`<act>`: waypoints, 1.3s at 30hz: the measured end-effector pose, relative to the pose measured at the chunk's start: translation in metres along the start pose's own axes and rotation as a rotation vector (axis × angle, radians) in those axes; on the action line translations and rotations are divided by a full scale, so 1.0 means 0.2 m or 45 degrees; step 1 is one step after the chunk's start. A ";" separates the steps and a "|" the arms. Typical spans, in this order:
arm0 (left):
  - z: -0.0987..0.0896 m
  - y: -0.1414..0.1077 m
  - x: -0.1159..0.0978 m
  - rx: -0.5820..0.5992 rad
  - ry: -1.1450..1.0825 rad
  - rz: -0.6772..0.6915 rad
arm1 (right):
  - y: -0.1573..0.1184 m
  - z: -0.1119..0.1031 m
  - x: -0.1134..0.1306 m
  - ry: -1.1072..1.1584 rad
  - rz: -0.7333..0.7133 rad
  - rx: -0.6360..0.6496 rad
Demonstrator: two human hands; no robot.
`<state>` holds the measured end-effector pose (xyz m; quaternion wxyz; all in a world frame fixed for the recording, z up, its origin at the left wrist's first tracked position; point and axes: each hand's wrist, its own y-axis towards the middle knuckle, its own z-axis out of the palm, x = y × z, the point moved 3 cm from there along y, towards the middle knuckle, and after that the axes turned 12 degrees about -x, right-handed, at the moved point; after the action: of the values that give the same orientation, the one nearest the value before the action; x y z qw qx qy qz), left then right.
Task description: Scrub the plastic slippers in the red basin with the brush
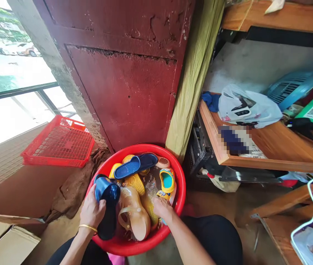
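Left hand: You are wrapping your left hand (91,211) around a dark blue slipper (107,193), and that grip is closed on it, near the left side of the basin's near rim.

Right hand: You are reaching your right hand (163,208) into the water, with a yellow clog (148,209) just beside it. You cannot tell from this view whether that grip is open or closed.

Slipper: Its long axis is running nearly upright, its lower end reaching down into the basin. Your left hand is the nearer, and your right hand is working across the pile from it.

Basin: A red plastic basin (183,184) is sitting on the floor (210,206), holding water, a blue slide sandal (135,165), a tan translucent clog (134,217) and a teal-lined yellow shoe (167,180).

Rest: A red plastic crate (58,143) is lying beyond the basin's far-left rim, a brown cloth (75,184) is lying beside it, and a white plastic bag (248,106) is sitting on a wooden shelf (255,162) to your right.
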<state>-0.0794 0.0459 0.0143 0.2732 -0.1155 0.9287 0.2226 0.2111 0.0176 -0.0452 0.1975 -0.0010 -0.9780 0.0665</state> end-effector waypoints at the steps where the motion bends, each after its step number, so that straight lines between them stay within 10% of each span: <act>1: -0.05 0.03 -0.03 -0.047 -0.015 -0.012 | 0.00 0.01 -0.01 0.013 0.029 0.007; 5: -0.10 0.08 -0.14 -0.045 -0.302 0.059 | -0.02 0.03 -0.04 0.136 0.068 -0.008; 16: 0.43 -0.02 -0.16 0.644 -0.313 0.057 | -0.16 -0.21 -0.06 0.535 -0.183 -0.342; 26: 0.61 -0.11 -0.09 0.703 0.029 0.206 | 0.16 -0.27 0.15 0.256 -0.187 -0.012; 34: 0.66 -0.11 -0.08 0.722 0.052 0.106 | -0.19 -0.32 -0.07 0.385 -0.323 0.005; 39: 0.67 -0.13 -0.13 0.736 0.011 0.193 | -0.10 -0.23 0.07 0.326 -0.248 -0.032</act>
<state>0.0127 0.0901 -0.0811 0.2734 0.0358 0.9607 -0.0319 0.2169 0.0031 0.0045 0.3260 0.0828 -0.9411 0.0340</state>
